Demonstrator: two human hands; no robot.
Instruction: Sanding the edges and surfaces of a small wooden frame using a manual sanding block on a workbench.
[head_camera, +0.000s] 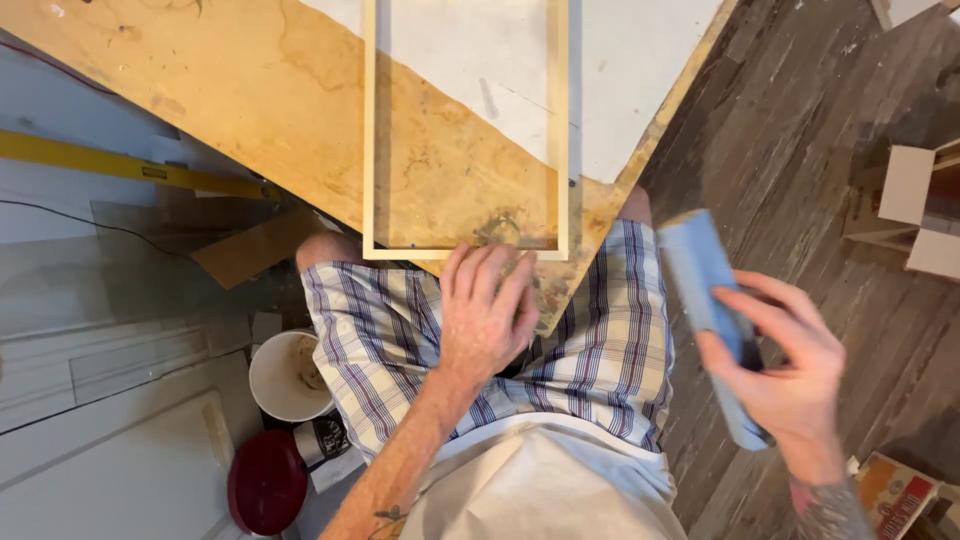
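The left hand (487, 308) lies flat, fingers spread narrow and holding nothing, on the near edge of the stained plywood counter (250, 90), its fingertips touching the bottom rail of the pale rectangular wooden frame (466, 250) that runs up toward twelve o'clock. Inside the frame, part of a white sheet (640, 90) covers the counter's far side toward one o'clock. The right hand (790, 370), at three o'clock from the left and well clear of the counter, is closed around a long blue-grey sanding block (700, 275), thumb on one face and fingers on the other; the block tilts up toward eleven o'clock, its top end near the counter's corner. Below both hands are the person's plaid shorts (380, 340) and a pale apron (540, 480). At eight o'clock on the floor stand a white plastic bucket (280, 385), a dark red round lid (265, 480) and a small can (322, 440). A yellow spirit level (120, 168) lies at ten o'clock beside the counter. Dark wood plank flooring (800, 130) fills the right side, with a small unfinished wooden box (915, 200) at two o'clock and an orange cardboard carton (895, 495) at five o'clock.
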